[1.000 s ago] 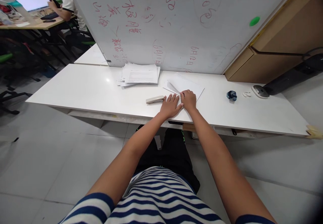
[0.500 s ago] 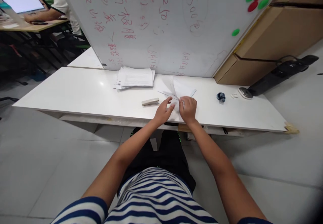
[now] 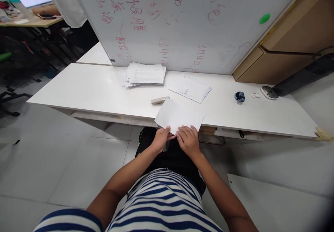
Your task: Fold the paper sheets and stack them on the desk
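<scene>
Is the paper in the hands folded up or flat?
Flat. The paper shows as one smooth spread sheet, held at its near edge by the left hand and right hand.

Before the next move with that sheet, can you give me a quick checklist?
1. Both hands on the sheet: ok, left hand and right hand grip its near edge.
2. Sheet lifted off the table: ok, held over the front edge.
3. Stapler within reach: ok, just beyond the sheet.
4. Other sheets apart: ok.
5. Paper stack undisturbed: ok.
6. Single sheet or several: cannot tell.
</scene>
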`<action>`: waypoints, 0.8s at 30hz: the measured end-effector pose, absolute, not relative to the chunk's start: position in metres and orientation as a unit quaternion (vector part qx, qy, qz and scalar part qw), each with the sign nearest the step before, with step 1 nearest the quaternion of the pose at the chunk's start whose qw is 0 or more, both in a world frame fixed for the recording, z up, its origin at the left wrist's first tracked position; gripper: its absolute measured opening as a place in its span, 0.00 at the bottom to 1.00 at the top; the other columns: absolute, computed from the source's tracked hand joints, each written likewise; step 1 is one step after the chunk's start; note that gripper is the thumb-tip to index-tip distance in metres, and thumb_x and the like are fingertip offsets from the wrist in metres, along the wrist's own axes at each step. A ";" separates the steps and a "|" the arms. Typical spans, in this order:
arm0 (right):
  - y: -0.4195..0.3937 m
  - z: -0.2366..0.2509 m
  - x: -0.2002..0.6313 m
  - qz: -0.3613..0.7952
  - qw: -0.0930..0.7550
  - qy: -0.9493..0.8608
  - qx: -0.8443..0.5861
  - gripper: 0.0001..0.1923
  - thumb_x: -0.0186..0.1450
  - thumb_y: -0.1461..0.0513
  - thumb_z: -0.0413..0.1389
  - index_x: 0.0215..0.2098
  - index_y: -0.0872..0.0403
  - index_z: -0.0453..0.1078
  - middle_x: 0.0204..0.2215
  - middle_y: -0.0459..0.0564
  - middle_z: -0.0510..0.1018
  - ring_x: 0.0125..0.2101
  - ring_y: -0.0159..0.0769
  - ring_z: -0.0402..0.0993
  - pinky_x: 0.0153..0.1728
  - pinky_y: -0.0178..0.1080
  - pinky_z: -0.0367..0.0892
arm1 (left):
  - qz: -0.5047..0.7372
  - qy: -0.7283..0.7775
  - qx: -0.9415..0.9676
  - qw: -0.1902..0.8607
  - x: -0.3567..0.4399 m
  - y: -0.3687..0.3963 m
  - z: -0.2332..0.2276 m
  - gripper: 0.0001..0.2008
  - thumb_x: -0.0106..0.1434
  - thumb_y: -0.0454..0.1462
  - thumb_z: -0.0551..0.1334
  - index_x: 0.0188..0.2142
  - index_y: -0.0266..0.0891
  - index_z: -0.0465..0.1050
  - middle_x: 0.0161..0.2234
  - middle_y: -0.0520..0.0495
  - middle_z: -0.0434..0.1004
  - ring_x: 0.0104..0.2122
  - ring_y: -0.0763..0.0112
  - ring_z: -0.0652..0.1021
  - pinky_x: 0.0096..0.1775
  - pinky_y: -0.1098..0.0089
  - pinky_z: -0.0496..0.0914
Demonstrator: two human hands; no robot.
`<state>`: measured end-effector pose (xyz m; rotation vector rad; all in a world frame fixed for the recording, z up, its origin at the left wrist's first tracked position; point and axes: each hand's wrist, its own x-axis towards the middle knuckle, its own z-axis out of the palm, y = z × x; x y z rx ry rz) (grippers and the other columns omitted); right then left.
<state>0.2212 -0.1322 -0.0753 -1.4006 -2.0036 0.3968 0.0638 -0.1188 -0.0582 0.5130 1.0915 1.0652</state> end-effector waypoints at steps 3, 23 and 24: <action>-0.139 -0.077 0.228 0.168 0.399 -0.653 -0.621 0.12 0.64 0.57 0.54 0.45 0.42 0.73 0.54 0.52 0.74 0.61 0.49 0.62 0.63 0.63 0.48 | 0.474 0.509 0.220 0.684 0.060 -0.121 -0.062 0.19 0.58 0.48 0.68 0.31 0.31 0.74 0.26 0.46 0.77 0.28 0.72 0.78 0.38 0.66 0.78; -0.142 -0.077 0.241 0.564 0.444 -0.345 -0.605 0.25 0.52 0.48 0.67 0.43 0.53 0.75 0.43 0.54 0.82 0.43 0.49 0.78 0.46 0.49 0.72 | 0.458 0.465 0.240 0.718 0.060 -0.126 -0.067 0.26 0.52 0.47 0.73 0.46 0.35 0.76 0.46 0.38 0.80 0.43 0.59 0.80 0.44 0.59 0.76; -0.137 -0.073 0.243 0.525 0.431 -0.376 -0.630 0.26 0.53 0.47 0.66 0.45 0.52 0.74 0.43 0.55 0.81 0.44 0.50 0.77 0.45 0.49 0.71 | 0.453 0.466 0.244 0.720 0.060 -0.126 -0.067 0.26 0.53 0.47 0.72 0.48 0.36 0.75 0.47 0.38 0.79 0.44 0.58 0.80 0.45 0.58 0.76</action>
